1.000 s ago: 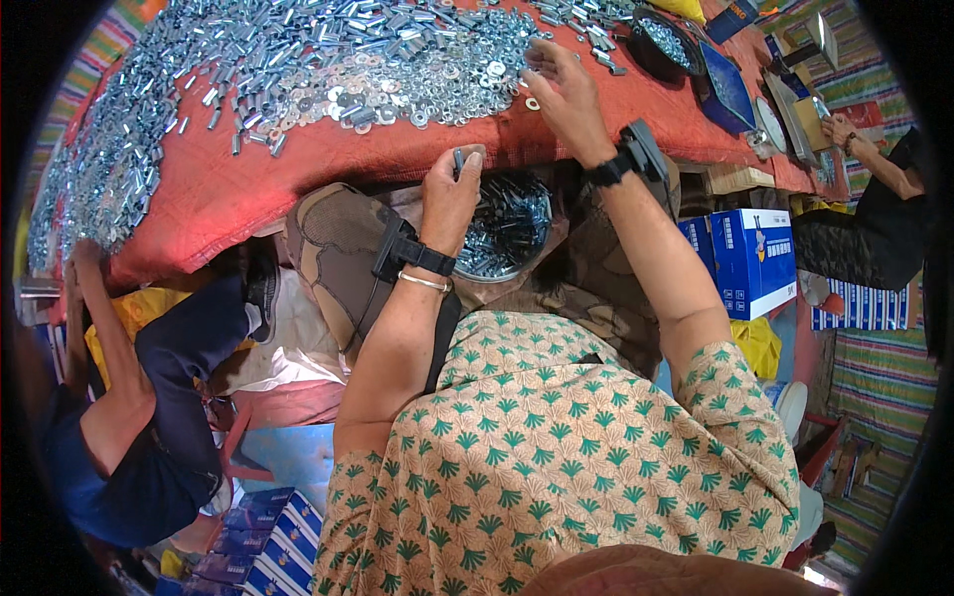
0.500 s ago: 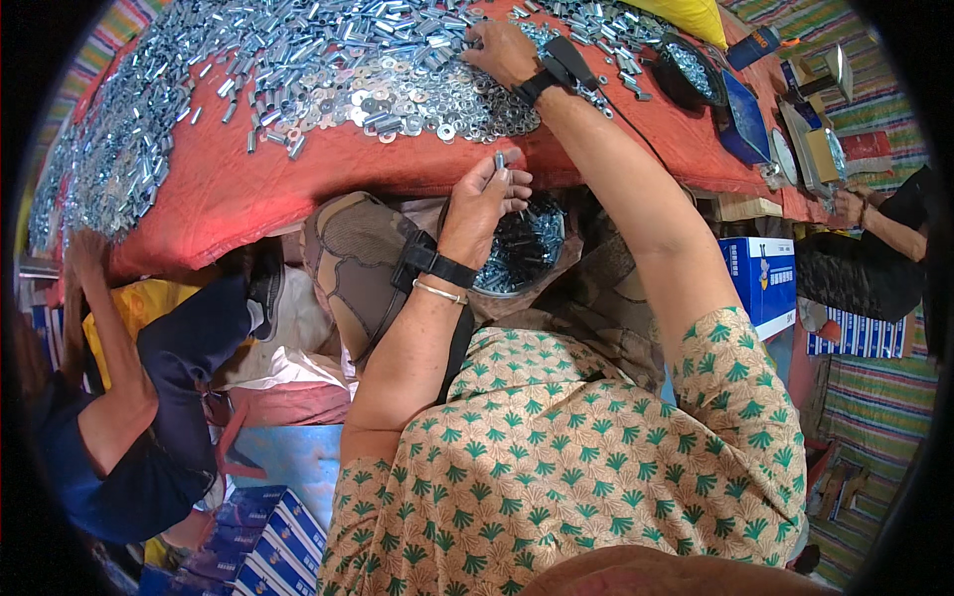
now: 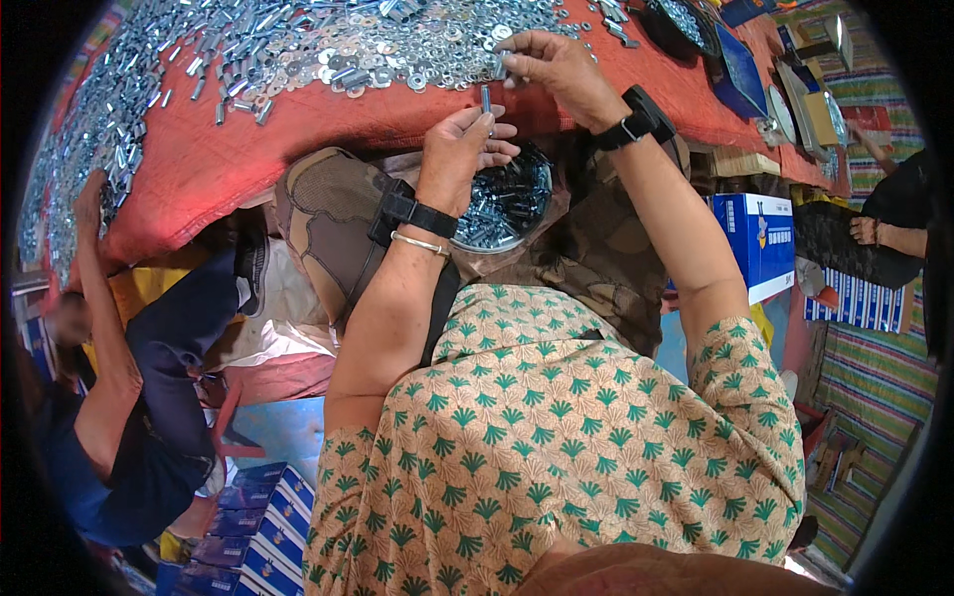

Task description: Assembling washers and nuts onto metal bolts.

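My left hand [image 3: 459, 151] is closed on a slim metal bolt [image 3: 486, 97], which stands upright out of its fingertips. Just above it, my right hand [image 3: 564, 77] pinches a short silvery metal sleeve [image 3: 500, 67] between thumb and fingers. A small gap separates the sleeve from the bolt's upper end. Under my left hand, a round bowl [image 3: 489, 248] in my lap holds many dark and shiny bolts [image 3: 509, 199]. Beyond both hands, flat washers [image 3: 417, 74] and loose metal sleeves [image 3: 238, 99] lie heaped on the red cloth [image 3: 248, 164].
A black bowl of small metal parts [image 3: 681, 28] and a blue tray [image 3: 733, 81] sit at the far right. A blue and white box [image 3: 753, 243] stands beside my right arm. Co-workers' arms reach in at left [image 3: 104, 288] and right [image 3: 889, 236]. Stacked boxes [image 3: 253, 526] lie at lower left.
My right hand has come back from the heap toward my left hand and now shows a sleeve in its fingers. My left hand still grips the bolt. The view has shifted slightly.
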